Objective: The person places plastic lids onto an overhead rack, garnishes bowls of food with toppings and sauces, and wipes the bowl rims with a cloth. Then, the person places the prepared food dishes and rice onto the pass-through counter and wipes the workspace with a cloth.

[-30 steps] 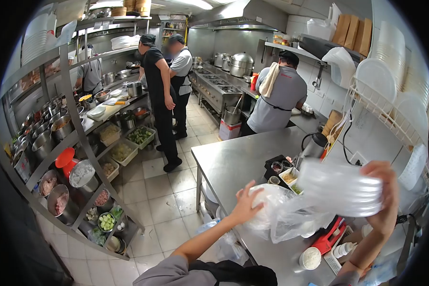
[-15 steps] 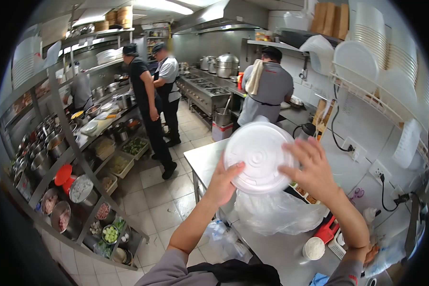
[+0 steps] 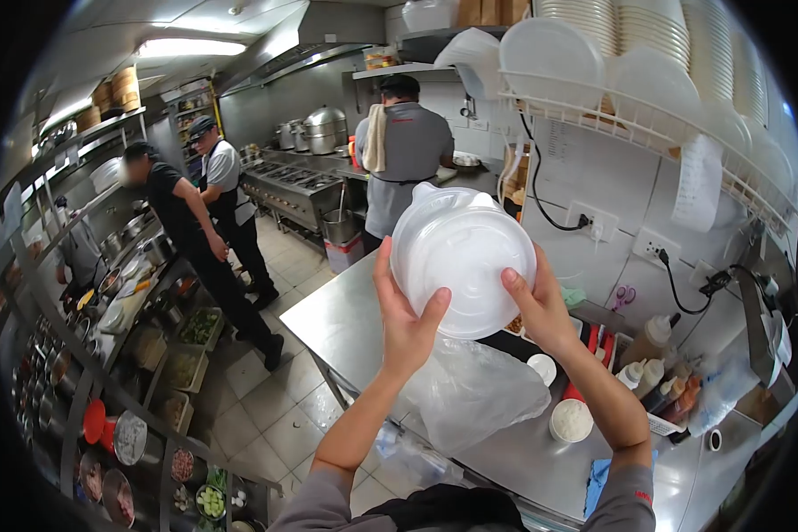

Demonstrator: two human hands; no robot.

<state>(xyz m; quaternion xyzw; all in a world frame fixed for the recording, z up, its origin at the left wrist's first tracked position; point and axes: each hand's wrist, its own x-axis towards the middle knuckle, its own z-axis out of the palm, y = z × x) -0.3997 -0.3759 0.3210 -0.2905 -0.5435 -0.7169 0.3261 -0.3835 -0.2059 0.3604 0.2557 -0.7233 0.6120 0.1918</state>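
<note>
Both my hands hold a small stack of round, translucent white plastic lids [image 3: 470,266] up over the table. My left hand [image 3: 408,330] grips its left edge, thumb on the near face. At the right edge, my right hand [image 3: 545,310] holds it the same way, with the fingers mostly hidden behind. Beneath my hands a crumpled clear plastic bag [image 3: 474,395] lies on the steel table [image 3: 328,306]. A tub of white contents [image 3: 571,421] stands to the right of the bag.
Sauce bottles [image 3: 654,341] stand in a basket at the right. A wire rack [image 3: 647,129] on the wall carries stacked plastic containers and lids. A person in grey [image 3: 408,142] works at the back counter; two more people stand left near shelving [image 3: 89,381]. A blue cloth [image 3: 598,483] lies on the near table.
My right hand, blurred and spread over the lids' face before, now grips their right edge. The view has turned right, and a second lid edge shows behind the front one.
</note>
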